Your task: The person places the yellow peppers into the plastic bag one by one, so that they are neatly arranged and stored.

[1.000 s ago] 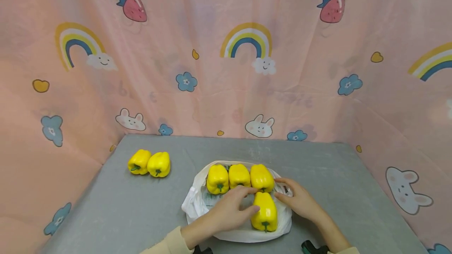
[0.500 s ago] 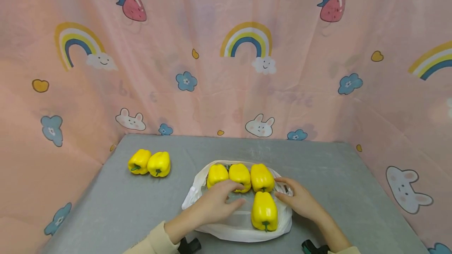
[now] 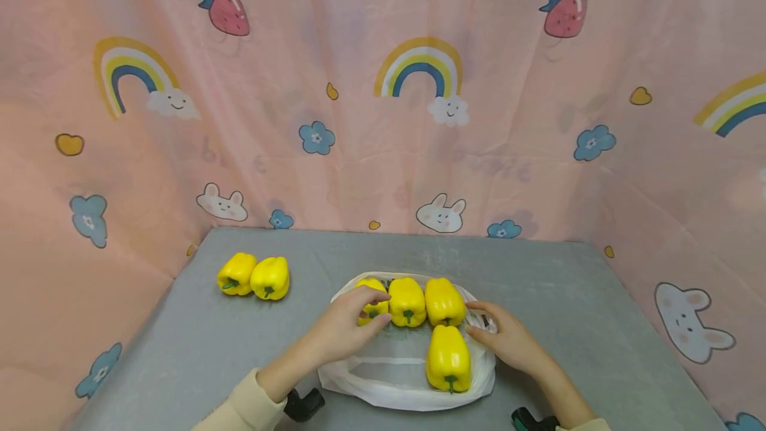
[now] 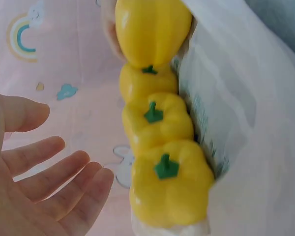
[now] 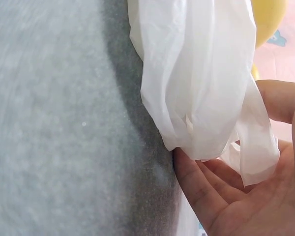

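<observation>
An opened white plastic bag (image 3: 397,396) lies on the table with several yellow bell peppers in it. Three stand in a back row: a left pepper (image 3: 374,312), a middle pepper (image 3: 407,299) and a right pepper (image 3: 445,301). The front pepper (image 3: 449,359) lies nearer the person. My left hand (image 3: 340,330) hovers over the bag's left side, partly covering the left pepper; the left wrist view shows its fingers (image 4: 54,179) spread apart from the peppers. At the bag's right rim, my right hand (image 3: 507,343) touches the plastic, fingers extended beneath it, thumb apart.
Two more yellow bell peppers (image 3: 269,279) lie side by side at the table's back left. The grey table (image 3: 568,304) is bordered by a pink patterned curtain (image 3: 371,171) at the back and sides. Black wrist devices (image 3: 304,406) sit by both wrists.
My left hand has moved left, away from the front pepper and across the bag to the left pepper. My right hand and the peppers have stayed in place.
</observation>
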Action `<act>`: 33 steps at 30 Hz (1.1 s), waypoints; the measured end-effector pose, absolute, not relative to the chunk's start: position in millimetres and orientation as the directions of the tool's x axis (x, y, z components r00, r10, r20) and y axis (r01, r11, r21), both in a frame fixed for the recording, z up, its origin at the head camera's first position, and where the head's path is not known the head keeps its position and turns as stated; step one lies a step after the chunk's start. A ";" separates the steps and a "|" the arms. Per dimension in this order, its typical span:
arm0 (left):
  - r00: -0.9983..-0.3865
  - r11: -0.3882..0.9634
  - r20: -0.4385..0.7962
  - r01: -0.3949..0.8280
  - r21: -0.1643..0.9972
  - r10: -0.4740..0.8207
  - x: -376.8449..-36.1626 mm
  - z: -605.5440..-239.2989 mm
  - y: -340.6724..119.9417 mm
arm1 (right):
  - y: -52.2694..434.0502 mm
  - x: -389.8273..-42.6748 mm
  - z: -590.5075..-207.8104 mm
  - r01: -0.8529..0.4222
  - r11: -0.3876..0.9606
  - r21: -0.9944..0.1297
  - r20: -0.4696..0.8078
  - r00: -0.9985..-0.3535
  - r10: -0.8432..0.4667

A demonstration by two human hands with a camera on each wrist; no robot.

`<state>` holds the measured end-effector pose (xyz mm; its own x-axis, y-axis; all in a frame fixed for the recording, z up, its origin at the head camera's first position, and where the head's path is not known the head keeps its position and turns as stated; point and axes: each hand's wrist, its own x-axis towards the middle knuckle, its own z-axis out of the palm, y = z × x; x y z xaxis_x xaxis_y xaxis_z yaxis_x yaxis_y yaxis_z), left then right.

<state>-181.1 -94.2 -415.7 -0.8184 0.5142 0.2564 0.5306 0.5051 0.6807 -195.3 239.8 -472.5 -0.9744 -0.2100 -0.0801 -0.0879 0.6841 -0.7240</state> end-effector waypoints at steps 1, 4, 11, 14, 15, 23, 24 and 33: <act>-0.816 0.501 0.273 0.539 0.677 0.509 -181.7 -415.3 -96.9 | 239.6 -195.5 -472.6 -0.086 0.683 -0.726 -0.083 -0.974 -0.211; -0.810 0.489 0.315 0.558 0.670 0.494 -184.5 -414.2 -104.8 | 239.5 -195.7 -472.5 -0.084 0.684 -0.725 -0.086 -0.974 -0.211; -0.808 0.514 0.398 0.585 0.627 0.434 -194.2 -412.3 -123.0 | 240.3 -194.3 -471.4 -0.089 0.684 -0.724 -0.083 -0.973 -0.214; -0.813 0.539 0.427 0.582 0.609 0.395 -197.6 -411.5 -132.0 | 240.4 -194.1 -471.3 -0.091 0.680 -0.727 -0.081 -0.973 -0.216; -0.817 0.552 0.434 0.577 0.602 0.380 -198.6 -411.5 -135.3 | 240.4 -194.1 -471.3 -0.092 0.679 -0.729 -0.079 -0.973 -0.217; -0.854 0.623 0.440 0.510 0.593 0.279 -204.3 -408.6 -162.3 | 240.5 -194.4 -472.3 -0.105 0.675 -0.730 -0.064 -0.973 -0.221; -0.857 0.629 0.440 0.502 0.594 0.268 -205.0 -408.3 -165.4 | 240.4 -194.4 -472.3 -0.106 0.676 -0.729 -0.063 -0.973 -0.221; -0.861 0.669 0.476 0.462 0.583 0.180 -212.0 -410.9 -191.6 | 239.3 -193.8 -471.7 -0.099 0.683 -0.724 -0.069 -0.974 -0.214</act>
